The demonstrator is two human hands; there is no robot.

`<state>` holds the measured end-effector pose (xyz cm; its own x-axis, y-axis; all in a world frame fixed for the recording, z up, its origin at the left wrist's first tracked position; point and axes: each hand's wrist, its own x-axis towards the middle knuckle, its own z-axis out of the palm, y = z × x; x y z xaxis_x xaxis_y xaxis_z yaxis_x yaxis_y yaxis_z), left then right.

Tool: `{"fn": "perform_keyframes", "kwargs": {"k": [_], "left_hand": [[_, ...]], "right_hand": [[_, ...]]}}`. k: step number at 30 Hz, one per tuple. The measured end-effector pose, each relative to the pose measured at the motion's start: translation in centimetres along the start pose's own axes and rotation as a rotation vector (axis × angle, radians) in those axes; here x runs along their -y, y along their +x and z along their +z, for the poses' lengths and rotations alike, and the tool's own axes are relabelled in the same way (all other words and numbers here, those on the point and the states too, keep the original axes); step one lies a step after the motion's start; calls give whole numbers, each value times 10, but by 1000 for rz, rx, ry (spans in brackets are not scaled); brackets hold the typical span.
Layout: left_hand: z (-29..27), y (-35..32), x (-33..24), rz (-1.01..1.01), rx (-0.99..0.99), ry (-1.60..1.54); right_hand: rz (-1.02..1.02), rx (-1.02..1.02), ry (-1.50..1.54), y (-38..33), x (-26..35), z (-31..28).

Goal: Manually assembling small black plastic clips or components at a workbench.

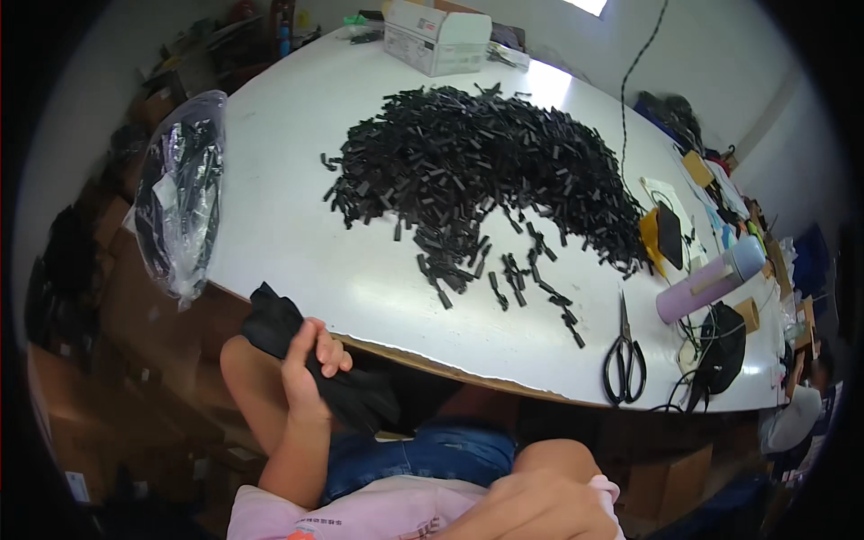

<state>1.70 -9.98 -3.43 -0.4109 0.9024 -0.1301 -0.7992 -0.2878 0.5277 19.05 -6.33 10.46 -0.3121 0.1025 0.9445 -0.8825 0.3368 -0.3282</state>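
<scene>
1. Nearest the camera, low and right of centre, is the right hand [531,508] in front of the pink shirt [387,506]; its fingers are hidden, so I cannot tell whether that grip is clenched or released.
2. The left hand [310,369] has its fingers curled around a piece of black cloth [360,398], grasping it near its middle.
3. One end of the cloth sticks out beyond the grip to the far left; the other hangs to the near right, above the denim shorts [418,459].
4. The cloth is at the near edge of the desk [288,180], left of centre.
5. On the desk, a heap of small black strips [477,162] spreads across the middle, some scattered nearer.
6. Black-handled scissors [624,360] and a lilac bottle [706,283] lie right; a clear plastic bag [183,193] is left, a white box [436,40] far.
</scene>
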Motion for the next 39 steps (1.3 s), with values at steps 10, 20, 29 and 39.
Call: {"fn": "perform_keyframes", "kwargs": {"k": [10, 20, 29, 39], "left_hand": [[31, -10, 10, 220, -46, 312], [28, -14, 25, -261, 313, 564], [25, -23, 51, -506, 377, 489], [34, -26, 55, -564, 327, 477]], "right_hand": [[910, 216, -1684, -55, -140, -140], [835, 409, -1629, -99, -102, -157], [763, 8, -1126, -87, -12, -63], [489, -64, -1162, -127, -14, -31]]}}
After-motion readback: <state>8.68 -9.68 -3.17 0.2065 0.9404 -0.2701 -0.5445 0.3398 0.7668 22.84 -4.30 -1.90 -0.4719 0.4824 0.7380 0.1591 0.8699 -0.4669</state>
